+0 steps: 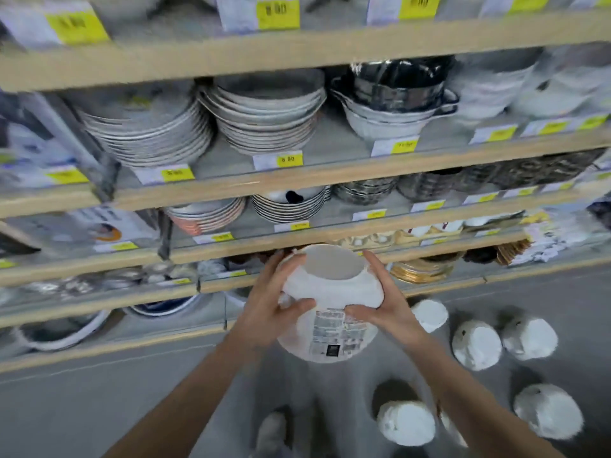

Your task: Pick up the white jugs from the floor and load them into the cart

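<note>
I hold a white jug [330, 292] in the air in front of the shelves, its round mouth facing me and a printed label on its lower side. My left hand [274, 305] grips its left side with the thumb across the front. From the right, my right hand [385, 302] grips it with the thumb on the label. Several more white jugs stand on the grey floor at the lower right, among them one [476, 345] near my right wrist, one [406, 423] under my right forearm and one [549, 411] further right. No cart is in view.
Wooden-edged shelves [297, 180] fill the upper frame, stacked with plates [148, 133], bowls [267, 117] and yellow price tags. The lowest shelf edge [132, 338] runs just above the floor. My shoe [271, 431] shows at the bottom.
</note>
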`<control>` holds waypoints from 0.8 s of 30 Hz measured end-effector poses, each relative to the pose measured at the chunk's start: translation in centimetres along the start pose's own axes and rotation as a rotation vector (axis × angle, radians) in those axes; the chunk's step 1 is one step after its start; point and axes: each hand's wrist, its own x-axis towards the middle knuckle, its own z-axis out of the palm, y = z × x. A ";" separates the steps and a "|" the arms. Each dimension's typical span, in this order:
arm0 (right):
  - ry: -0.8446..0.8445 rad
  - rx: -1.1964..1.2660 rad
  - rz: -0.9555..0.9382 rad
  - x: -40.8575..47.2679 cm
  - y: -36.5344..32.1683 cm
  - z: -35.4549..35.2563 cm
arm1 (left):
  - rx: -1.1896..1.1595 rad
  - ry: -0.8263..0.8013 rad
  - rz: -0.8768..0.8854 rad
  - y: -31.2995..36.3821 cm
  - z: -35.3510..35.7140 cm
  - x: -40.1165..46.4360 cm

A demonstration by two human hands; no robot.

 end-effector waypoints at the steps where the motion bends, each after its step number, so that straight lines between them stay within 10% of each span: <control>1: -0.003 0.012 -0.016 -0.7 -1.8 0.8 | -0.005 0.080 0.013 1.7 -0.9 -1.0; 24: -0.600 -0.102 0.077 -8.9 -8.7 39.2 | 0.013 0.872 -0.489 -0.2 -22.7 -34.9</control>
